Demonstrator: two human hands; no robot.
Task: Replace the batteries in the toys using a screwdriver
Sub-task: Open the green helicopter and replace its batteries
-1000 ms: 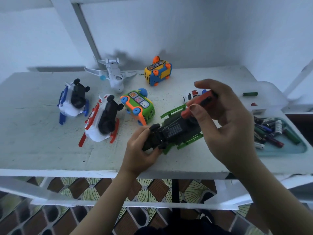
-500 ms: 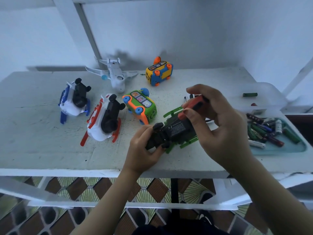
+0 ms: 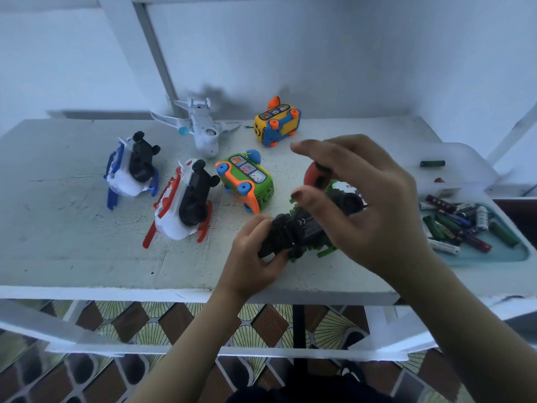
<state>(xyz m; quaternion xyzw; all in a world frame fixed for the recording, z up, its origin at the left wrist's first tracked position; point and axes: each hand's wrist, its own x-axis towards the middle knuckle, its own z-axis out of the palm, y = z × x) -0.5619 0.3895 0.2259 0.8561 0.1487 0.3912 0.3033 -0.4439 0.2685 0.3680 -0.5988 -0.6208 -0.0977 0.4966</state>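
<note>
Since a moment ago the right hand (image 3: 369,205) has loosened around the red screwdriver (image 3: 316,174), index finger lifted; whether it grips, I cannot tell. Loose batteries (image 3: 462,225) lie in the teal tray (image 3: 499,255). The left hand (image 3: 255,254) clutches the toy car (image 3: 293,231) on the table (image 3: 72,242).
</note>
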